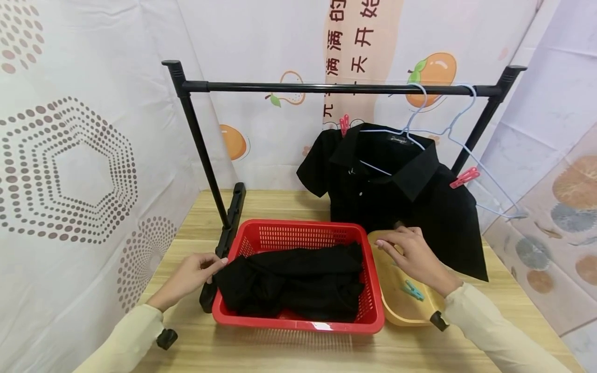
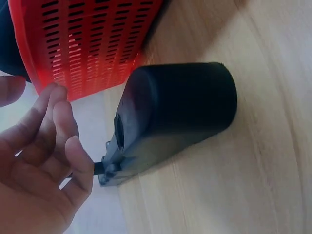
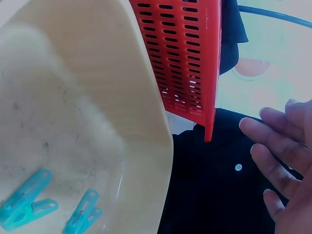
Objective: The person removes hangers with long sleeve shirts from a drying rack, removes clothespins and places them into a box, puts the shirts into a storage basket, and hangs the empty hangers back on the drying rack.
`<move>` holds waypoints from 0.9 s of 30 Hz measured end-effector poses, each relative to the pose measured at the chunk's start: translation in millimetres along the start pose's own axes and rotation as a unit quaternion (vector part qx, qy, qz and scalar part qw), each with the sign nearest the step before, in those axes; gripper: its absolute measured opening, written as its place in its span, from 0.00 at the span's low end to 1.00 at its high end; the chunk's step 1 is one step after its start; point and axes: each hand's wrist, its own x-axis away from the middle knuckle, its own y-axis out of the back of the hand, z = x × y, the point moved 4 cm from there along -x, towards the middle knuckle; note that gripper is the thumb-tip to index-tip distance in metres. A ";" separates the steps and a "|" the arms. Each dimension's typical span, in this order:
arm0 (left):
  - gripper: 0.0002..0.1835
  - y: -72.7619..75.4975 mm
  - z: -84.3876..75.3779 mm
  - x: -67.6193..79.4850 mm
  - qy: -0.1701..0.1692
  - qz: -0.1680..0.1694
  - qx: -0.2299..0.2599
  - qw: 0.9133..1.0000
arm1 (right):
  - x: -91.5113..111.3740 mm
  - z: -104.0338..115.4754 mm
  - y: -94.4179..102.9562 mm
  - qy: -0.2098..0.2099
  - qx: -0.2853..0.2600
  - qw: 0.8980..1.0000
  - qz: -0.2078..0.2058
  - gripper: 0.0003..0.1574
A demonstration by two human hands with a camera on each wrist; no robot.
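Observation:
Folds of black cloth (image 1: 303, 280) lie in a red slotted basket (image 1: 298, 325). My left hand (image 1: 191, 277) is at the basket's left rim, beside the cloth; in the left wrist view its fingers are loosely bent and apart from the thumb, with nothing between them. Over the far part of a yellow basin (image 1: 394, 305) hovers my right hand (image 1: 415, 256), fingers relaxed and holding nothing. Inside the basin are teal clothespins (image 3: 85, 212). Behind that hand, a black collared shirt (image 1: 440, 212) hangs on a blue hanger (image 1: 412, 124), with pink clothespins (image 1: 465, 177) at its shoulders.
A black garment rack (image 1: 298, 88) spans the wooden table (image 1: 261, 352), its left foot (image 1: 237, 204) beside the basket. A second blue hanger (image 1: 487, 171) hangs at the bar's right end. Patterned curtains (image 1: 261, 41) surround the table.

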 end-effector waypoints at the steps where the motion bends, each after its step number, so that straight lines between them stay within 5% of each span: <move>1: 0.20 -1.5 0.6 0.0 0.000 0.005 0.001 1.000 | 0.9 -0.5 -0.3 -0.003 0.001 1.000 0.002 0.10; 10: 0.22 -11.5 2.9 0.9 0.035 0.061 0.100 0.992 | 5.8 -3.8 -1.0 -0.015 0.008 1.000 0.004 0.10; 27: 0.18 -9.8 1.6 -1.8 0.024 0.090 0.097 0.991 | 5.8 -5.6 3.0 -0.016 0.013 1.000 0.000 0.10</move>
